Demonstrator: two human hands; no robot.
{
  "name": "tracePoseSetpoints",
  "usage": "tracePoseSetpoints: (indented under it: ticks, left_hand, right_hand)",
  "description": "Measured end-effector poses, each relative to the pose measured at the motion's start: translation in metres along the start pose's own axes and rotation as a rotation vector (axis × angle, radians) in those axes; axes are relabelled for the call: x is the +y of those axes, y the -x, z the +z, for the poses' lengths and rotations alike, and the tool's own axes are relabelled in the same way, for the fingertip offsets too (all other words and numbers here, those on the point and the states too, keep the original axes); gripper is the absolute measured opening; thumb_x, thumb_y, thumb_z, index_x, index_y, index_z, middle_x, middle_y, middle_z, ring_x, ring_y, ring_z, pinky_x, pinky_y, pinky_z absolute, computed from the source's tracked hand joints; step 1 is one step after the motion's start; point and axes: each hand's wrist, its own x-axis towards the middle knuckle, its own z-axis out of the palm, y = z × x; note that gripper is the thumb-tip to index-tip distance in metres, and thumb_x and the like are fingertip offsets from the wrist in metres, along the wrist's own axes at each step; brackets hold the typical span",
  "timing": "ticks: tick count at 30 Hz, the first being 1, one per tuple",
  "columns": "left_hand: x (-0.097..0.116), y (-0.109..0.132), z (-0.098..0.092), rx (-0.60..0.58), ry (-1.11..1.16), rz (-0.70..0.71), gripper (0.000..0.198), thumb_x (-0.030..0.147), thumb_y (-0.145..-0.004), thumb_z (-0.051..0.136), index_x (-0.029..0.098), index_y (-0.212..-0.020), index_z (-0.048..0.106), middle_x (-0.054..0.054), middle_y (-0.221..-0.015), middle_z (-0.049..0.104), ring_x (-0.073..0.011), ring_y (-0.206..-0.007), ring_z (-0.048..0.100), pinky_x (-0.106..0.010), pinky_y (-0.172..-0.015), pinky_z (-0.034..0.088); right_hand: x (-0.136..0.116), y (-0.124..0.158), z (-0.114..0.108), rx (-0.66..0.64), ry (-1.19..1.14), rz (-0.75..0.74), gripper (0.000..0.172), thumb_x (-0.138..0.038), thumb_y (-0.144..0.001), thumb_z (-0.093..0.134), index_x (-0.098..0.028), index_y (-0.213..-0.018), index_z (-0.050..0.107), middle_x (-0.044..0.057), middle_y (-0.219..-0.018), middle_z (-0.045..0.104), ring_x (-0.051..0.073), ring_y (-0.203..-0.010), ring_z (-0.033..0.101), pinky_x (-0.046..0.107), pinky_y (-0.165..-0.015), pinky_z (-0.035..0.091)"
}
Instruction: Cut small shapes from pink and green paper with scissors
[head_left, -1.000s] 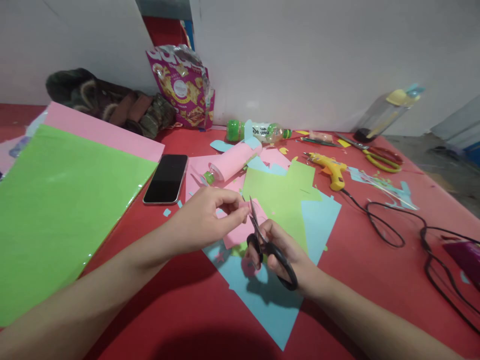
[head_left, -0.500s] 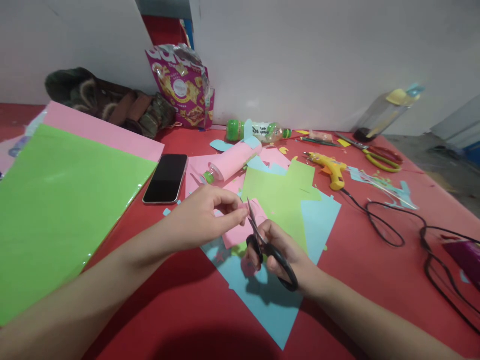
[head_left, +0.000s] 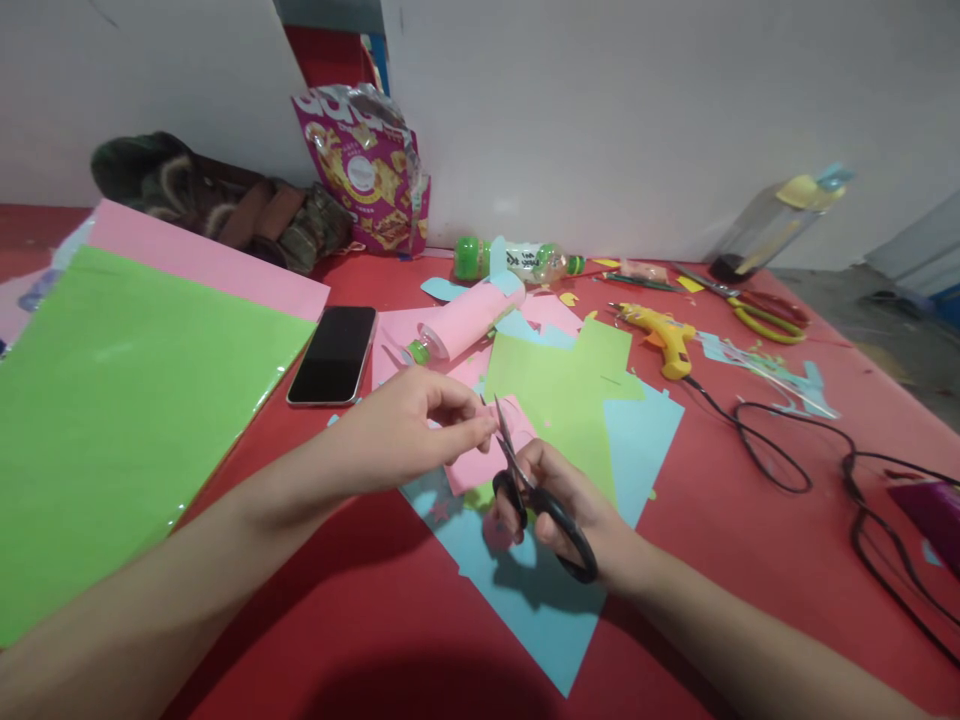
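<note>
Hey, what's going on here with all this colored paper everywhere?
A person is cutting paper at a red table. The left hand pinches a small pink paper piece, while the right hand works black scissors with the blades at its edge. A blue sheet and a green sheet lie under the hands. A phone and a yellow glue gun lie farther back.

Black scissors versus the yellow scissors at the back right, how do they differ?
The black scissors have black handles; the yellow scissors have yellow ones. The black scissors are gripped in the right hand, blades raised at the pink paper pinched by the left hand; the yellow scissors lie flat on the table, untouched. The black scissors are near; the yellow scissors sit far back. Both have metal blades.
</note>
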Motion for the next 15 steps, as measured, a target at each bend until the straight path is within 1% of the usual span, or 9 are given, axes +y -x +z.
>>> tracePoseSetpoints:
  ticks: [8,15]
  left_hand:
    - [0.0003,-0.0004,-0.0014,-0.019,-0.011,0.001,0.028,0.028,-0.074,0.047,0.014,-0.051,0.054,0.003,-0.045,0.047,-0.0071,-0.045,0.042,-0.017,-0.043,0.032]
    - [-0.0011,-0.0004,-0.0023,-0.036,-0.003,-0.009,0.029,0.031,-0.074,0.046,0.014,-0.053,0.054,0.002,-0.046,0.046,-0.0078,-0.046,0.041,-0.018,-0.043,0.032]
  right_hand:
    - [0.0018,0.0013,-0.0015,-0.017,-0.013,-0.002,0.041,-0.05,-0.067,0.058,-0.021,-0.076,0.03,-0.004,-0.063,0.042,0.008,-0.055,0.038,0.028,-0.056,0.034]
    - [0.0007,0.0008,-0.0006,-0.002,-0.002,0.018,0.042,-0.051,-0.066,0.058,-0.021,-0.076,0.03,-0.004,-0.063,0.043,0.009,-0.057,0.041,0.027,-0.055,0.033]
